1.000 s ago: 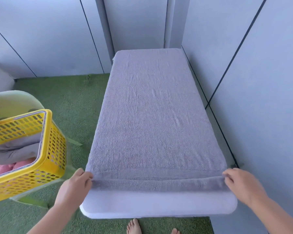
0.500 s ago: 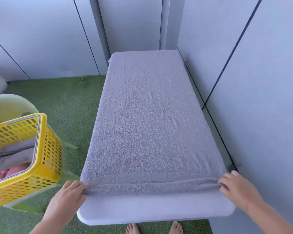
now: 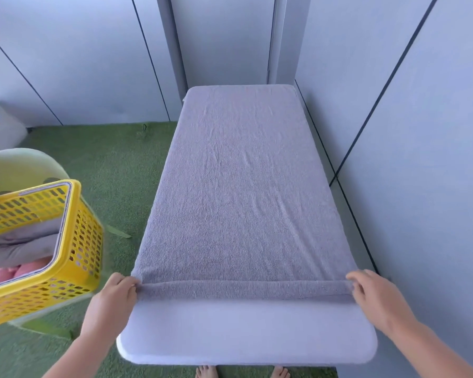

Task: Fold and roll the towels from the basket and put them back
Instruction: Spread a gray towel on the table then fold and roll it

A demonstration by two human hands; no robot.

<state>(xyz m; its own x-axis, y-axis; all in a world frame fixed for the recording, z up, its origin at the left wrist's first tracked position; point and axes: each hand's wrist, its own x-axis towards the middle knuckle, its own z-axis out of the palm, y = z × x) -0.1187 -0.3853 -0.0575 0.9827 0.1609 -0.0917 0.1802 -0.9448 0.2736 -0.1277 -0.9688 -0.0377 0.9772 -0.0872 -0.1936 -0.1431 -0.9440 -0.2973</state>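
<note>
A grey towel (image 3: 241,186) lies spread lengthwise along a white table (image 3: 246,334), covering it nearly to the far end. Its near edge is turned over into a thin roll (image 3: 246,289) that runs across the table. My left hand (image 3: 112,298) grips the left end of that roll with curled fingers. My right hand (image 3: 377,293) pinches the right end. A yellow perforated basket (image 3: 74,257) stands at the left, with a folded grey towel (image 3: 19,246) and a pink towel (image 3: 17,272) inside.
The table's right side runs along a grey panelled wall (image 3: 421,159). Green artificial turf (image 3: 107,173) covers the floor at the left. The basket rests on a pale green stool (image 3: 17,167). My bare feet (image 3: 206,372) show under the near table edge.
The rolled near edge has moved a little further up the table, leaving more bare white surface in front. Both hands stay at its ends.
</note>
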